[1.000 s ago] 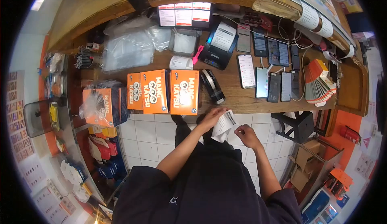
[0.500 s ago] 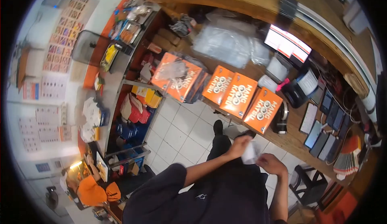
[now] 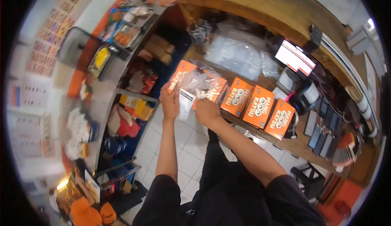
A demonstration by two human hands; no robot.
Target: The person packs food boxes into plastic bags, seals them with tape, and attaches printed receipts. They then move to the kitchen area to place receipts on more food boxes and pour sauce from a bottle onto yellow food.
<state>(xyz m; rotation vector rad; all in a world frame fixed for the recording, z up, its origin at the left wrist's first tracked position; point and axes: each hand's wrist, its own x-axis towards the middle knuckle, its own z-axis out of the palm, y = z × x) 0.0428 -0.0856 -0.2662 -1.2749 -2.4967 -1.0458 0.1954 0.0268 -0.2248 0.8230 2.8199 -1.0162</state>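
Observation:
My left hand is closed on the edge of a white printed paper slip, in front of the left orange box. My right hand has its fingers curled together beside the slip's right edge, just below a crumpled clear plastic bag. Whatever those fingers pinch is hidden. The bag lies over the orange box at the counter's left end. To the right stand three similar orange boxes with white lettering: one, a second and a third.
Clear plastic packs lie behind the boxes on the wooden counter. Farther right are a lit screen and several phones. A shelf unit stands at left, with a person in orange beyond it. A black stool stands below.
Both hands have moved up and left with the paper slip, from in front of my body to the left orange box. The view has shifted, so the boxes appear farther right.

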